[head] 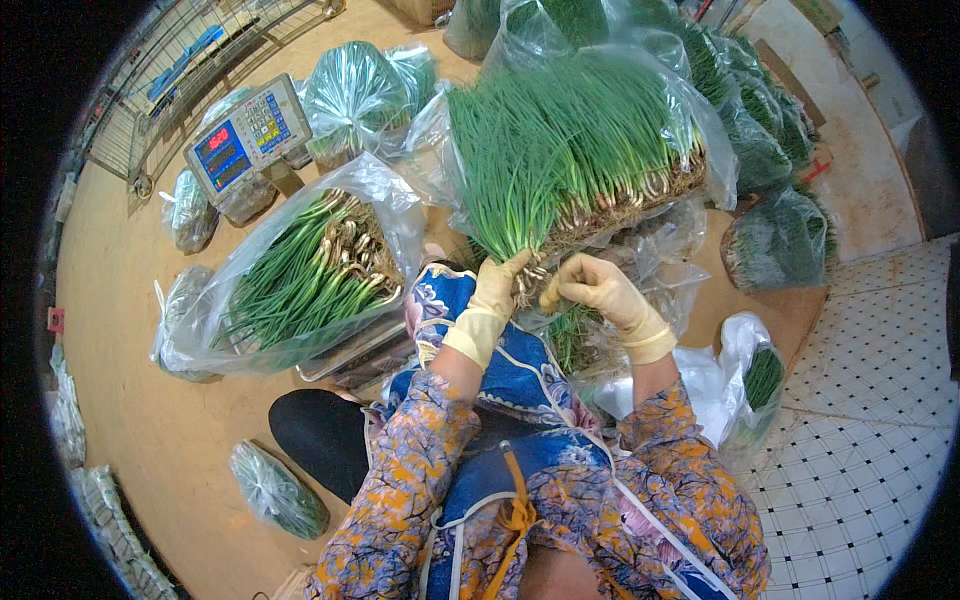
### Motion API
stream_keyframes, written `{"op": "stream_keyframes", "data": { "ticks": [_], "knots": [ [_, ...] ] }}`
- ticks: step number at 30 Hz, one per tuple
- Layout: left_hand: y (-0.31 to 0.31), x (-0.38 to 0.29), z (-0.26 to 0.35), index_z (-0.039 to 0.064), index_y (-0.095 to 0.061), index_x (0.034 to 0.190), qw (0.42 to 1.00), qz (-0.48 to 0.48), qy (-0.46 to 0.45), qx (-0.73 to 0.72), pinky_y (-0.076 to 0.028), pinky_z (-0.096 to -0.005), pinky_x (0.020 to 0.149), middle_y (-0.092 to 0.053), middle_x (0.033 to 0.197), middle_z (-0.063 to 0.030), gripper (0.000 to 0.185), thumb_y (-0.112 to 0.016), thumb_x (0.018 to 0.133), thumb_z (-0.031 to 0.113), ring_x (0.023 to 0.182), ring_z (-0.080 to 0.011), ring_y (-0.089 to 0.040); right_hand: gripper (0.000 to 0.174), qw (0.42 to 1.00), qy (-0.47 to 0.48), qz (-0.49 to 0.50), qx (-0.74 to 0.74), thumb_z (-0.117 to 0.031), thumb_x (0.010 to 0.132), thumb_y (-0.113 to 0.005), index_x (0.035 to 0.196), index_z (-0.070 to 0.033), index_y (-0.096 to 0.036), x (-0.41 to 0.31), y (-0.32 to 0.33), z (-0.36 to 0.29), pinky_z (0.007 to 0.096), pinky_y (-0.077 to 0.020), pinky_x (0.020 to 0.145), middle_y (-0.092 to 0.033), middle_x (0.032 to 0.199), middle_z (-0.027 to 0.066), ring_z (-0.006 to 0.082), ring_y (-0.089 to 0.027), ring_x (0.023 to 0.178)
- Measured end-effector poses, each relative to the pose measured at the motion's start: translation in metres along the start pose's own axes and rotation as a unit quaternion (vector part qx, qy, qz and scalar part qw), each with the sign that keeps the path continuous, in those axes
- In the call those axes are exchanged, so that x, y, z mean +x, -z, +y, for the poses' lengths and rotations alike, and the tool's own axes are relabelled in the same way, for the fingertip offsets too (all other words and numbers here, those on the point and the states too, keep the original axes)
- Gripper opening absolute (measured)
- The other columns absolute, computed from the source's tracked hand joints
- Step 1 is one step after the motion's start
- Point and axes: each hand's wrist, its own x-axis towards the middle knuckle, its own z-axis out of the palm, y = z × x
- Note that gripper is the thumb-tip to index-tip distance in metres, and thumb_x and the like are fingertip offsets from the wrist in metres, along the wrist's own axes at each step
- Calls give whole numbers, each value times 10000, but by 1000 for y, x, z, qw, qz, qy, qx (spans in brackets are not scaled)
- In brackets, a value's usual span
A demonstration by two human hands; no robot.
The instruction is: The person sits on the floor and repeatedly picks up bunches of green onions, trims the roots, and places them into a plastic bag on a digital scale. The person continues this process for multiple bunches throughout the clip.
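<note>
My left hand point(495, 289), in a pale rubber glove, grips a bunch of green onions point(514, 225) just above their roots, leaves pointing away from me. Close by on the right is my gloved right hand point(596, 289), its fingers curled beside the bunch's pale roots point(531, 279). Whether anything is pinched in it is hidden. Beyond both hands a large pile of green onions point(600, 127) lies in an opened clear plastic bag point(720, 165), roots towards me. On the left, another open plastic bag point(382, 187) holds more green onions point(300, 277) on a metal scale tray point(360, 360).
A digital scale display point(247, 139) stands behind the left bag. Tied bags of green onions point(356, 90) stand at the back, and filled bags point(780, 240) line the right. A wrapped bundle point(277, 487) lies lower left on the brown floor point(135, 300). A wire cart point(139, 150) stands far left.
</note>
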Motion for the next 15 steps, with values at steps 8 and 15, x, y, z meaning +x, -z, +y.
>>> {"op": "stream_keyframes", "data": {
  "ticks": [8,15],
  "knots": [
    [9,1,22,-36,-570,1092,983,-138,76,-97,-535,-358,737,-645,961,-129,318,-585,875,196,846,-226,-637,374,828,46,367,-421,-193,804,-582,1138,-25,-559,17,88,27,389,-463,858,-614,1060,196,347,-581,997],
    [15,14,8,-46,-543,1114,995,-50,61,-66,-533,-331,711,-647,956,-152,316,-602,853,122,790,-220,-629,389,739,-47,466,-484,-333,715,-700,890,9,-637,83,110,40,433,-488,764,-640,853,236,376,-620,836]
  ]
}}
